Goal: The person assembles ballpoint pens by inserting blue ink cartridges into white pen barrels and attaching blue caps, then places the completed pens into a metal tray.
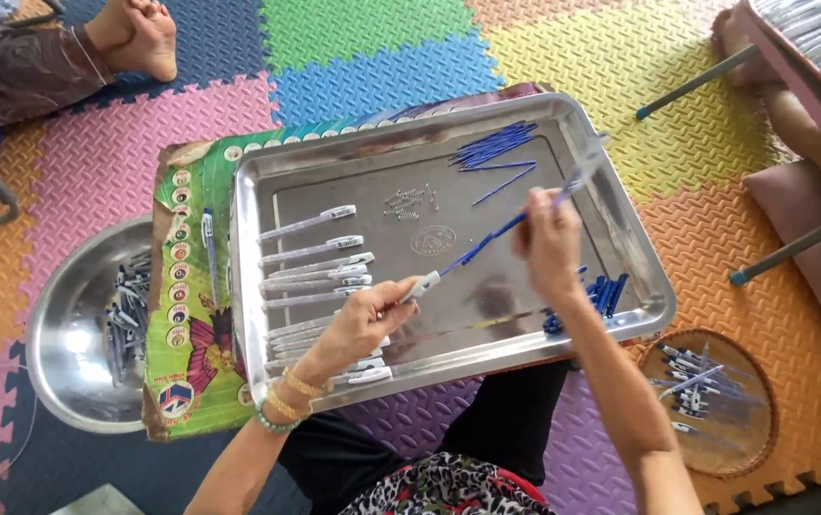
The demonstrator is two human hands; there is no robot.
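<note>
Both hands, left hand (358, 319) and right hand (549, 243), hold a pen (468, 256) over the tray (639, 277).

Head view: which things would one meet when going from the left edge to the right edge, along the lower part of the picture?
Steel bowl → green cardboard → steel tray → left hand → right hand → round woven basket.

Two bare arms reach forward from the bottom of the view. The left hand (365, 319), beaded bracelets at its wrist, curls palm down with fingertips pinched together. The right hand (549, 246) is raised higher on a straighter forearm, fingers closed in a pinch.
</note>
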